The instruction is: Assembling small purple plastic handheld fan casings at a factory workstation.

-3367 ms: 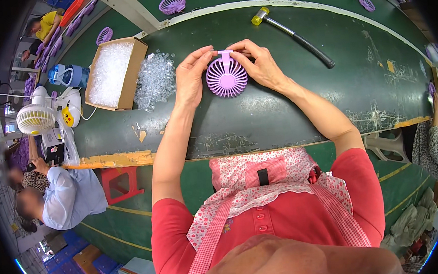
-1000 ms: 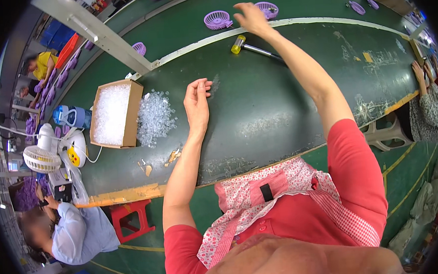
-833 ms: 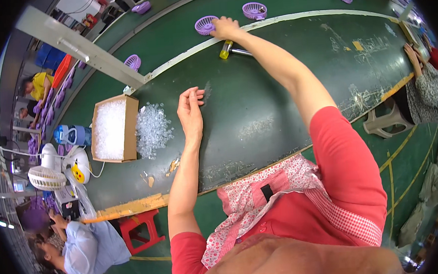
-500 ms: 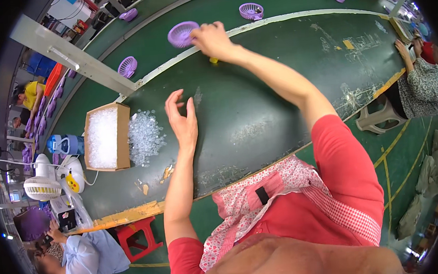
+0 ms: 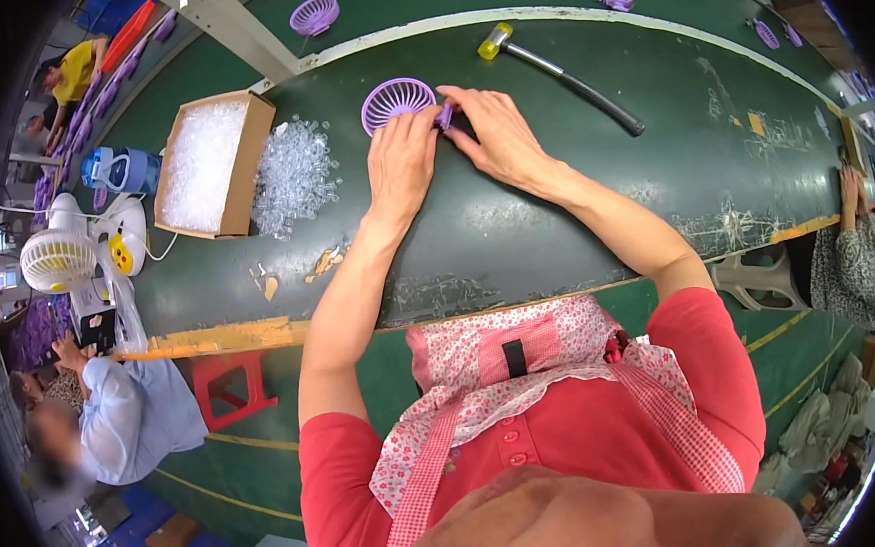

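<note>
A purple round fan housing (image 5: 397, 99) with slatted ribs lies on the dark green worktable, its short handle end pointing right. My left hand (image 5: 403, 165) is closed over the near edge of the housing, next to the handle. With thumb and fingers, my right hand (image 5: 502, 137) pinches the handle end. The fingers hide part of the handle and what they press on. To the right rests a mallet (image 5: 571, 77) with a yellow head and a black grip, touched by neither hand.
Left of my hands, a cardboard box (image 5: 260, 119) holds small clear plastic pieces, with a loose pile (image 5: 294, 177) beside it. A white fan (image 5: 59, 259) stands farther left. Beyond the white rail, purple housings (image 5: 315, 15) lie on a green belt. People sit at both sides.
My right hand has brought the purple fan housing from over the far rail to the worktable. My left hand, open before, has joined it on the housing. The mallet is now uncovered.
</note>
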`<move>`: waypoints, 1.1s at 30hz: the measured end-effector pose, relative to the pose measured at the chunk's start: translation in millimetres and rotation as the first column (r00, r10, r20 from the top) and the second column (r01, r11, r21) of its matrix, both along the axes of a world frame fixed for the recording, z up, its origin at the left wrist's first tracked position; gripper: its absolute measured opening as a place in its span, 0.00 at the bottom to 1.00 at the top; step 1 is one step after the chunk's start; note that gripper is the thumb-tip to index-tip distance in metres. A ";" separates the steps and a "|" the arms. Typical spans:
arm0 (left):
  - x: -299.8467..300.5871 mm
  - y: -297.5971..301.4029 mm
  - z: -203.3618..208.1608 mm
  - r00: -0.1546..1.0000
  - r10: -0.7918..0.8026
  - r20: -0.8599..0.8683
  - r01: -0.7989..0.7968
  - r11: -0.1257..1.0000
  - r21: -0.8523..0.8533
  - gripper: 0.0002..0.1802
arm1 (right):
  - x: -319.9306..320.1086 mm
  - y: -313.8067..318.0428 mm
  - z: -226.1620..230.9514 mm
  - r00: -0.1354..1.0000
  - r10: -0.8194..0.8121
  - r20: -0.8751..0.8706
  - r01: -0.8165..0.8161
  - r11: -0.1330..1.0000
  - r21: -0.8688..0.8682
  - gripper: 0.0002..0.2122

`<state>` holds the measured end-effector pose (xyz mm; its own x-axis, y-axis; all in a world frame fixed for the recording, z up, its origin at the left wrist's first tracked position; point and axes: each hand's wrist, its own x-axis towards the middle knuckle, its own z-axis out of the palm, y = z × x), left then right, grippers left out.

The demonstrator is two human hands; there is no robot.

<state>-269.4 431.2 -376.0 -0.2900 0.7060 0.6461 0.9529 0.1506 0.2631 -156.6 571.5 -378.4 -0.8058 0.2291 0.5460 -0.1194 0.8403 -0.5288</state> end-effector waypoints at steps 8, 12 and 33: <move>-2.8 -0.9 0.3 0.997 0.078 -0.025 -0.076 0.993 0.090 0.15 | -1.5 -3.3 9.4 0.996 -0.024 -0.089 0.024 1.000 0.007 0.08; -1.9 -1.8 1.2 0.986 0.143 -0.089 -0.139 0.989 0.044 0.12 | -2.0 -8.5 6.4 0.986 0.113 -0.126 -0.111 0.994 0.022 0.05; 2.2 -4.8 4.3 0.869 -0.137 0.475 -0.021 0.950 0.312 0.10 | -2.7 25.5 24.4 0.920 0.391 0.018 -0.209 0.530 -0.822 0.12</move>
<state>-267.2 426.4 -371.8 -0.5860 0.5291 0.6137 0.6949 -0.0615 0.7165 -159.3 597.0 -353.9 -0.9700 0.2174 0.1087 -0.1112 0.0009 -0.9938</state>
